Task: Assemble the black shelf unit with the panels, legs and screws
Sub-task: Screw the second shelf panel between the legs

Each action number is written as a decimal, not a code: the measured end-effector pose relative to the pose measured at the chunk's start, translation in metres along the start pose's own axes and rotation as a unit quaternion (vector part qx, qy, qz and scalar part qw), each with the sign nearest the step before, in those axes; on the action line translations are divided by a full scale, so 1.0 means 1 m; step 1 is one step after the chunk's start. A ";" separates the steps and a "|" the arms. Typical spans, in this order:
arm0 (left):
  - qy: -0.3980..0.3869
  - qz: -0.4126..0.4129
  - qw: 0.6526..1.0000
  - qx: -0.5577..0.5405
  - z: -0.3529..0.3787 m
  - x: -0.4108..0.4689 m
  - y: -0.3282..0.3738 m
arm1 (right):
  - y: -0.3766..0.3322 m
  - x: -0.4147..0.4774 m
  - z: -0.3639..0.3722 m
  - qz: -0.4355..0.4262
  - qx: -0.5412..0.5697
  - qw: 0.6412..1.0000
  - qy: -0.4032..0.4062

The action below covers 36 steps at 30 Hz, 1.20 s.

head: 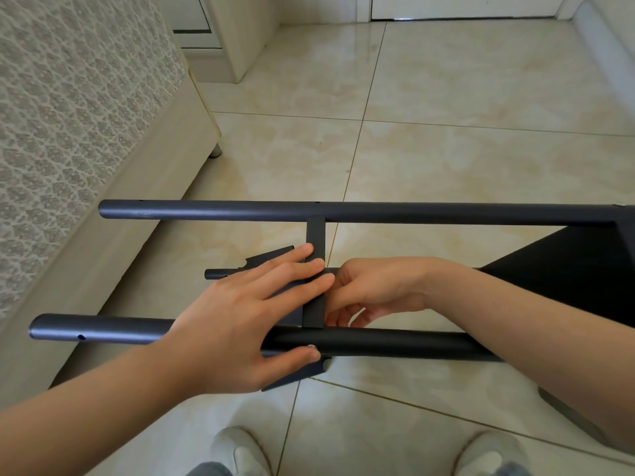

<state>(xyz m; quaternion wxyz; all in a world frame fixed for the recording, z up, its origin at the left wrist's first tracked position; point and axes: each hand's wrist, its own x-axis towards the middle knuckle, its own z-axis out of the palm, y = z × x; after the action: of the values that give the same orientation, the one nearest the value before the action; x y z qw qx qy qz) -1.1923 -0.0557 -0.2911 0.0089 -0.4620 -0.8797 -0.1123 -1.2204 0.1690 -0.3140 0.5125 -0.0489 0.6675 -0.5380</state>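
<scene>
L hand (pixel 233 324) flat on panel (pixel 269 260), seemingly.

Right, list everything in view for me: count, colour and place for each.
far leg: one, black, lying across mid-view
near leg: one, black, parallel, closer to the person
third leg: one, black, lower down between them, mostly hidden
middle panel: one, black, edge-on between the far and near legs
end panel: one, black, right edge
screw: one, silver, on the near leg
floor: cream tiles
bed: one, patterned grey cover on beige base, left
cabinet: one, white, top left
shoes: two, pale grey, bottom edge
left hand: flat on the middle panel, thumb by the screw
right hand: fingers curled on the middle panel's edge
</scene>
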 end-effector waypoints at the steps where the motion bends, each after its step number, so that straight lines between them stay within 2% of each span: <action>1: 0.000 0.000 1.000 0.001 0.000 0.000 0.000 | -0.001 -0.001 -0.001 -0.002 -0.001 1.000 -0.005; 14: 0.003 0.002 1.000 -0.002 0.000 0.000 0.000 | 0.003 0.001 -0.001 -0.004 0.030 0.999 -0.028; 21: 0.001 0.000 1.000 -0.004 0.000 -0.001 0.000 | 0.003 0.002 0.001 0.018 0.021 0.999 -0.019; 28: 0.005 0.002 1.000 -0.005 0.000 -0.001 0.001 | 0.003 0.003 0.000 -0.001 0.040 0.999 -0.015; 36: 0.004 0.002 1.000 -0.007 -0.001 0.000 0.000 | 0.002 0.003 0.002 0.010 0.002 1.000 0.013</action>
<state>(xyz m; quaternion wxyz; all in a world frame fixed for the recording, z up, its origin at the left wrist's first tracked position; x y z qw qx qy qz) -1.1921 -0.0556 -0.2902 0.0098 -0.4633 -0.8780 -0.1200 -1.2194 0.1664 -0.3170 0.5090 -0.0342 0.6734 -0.5351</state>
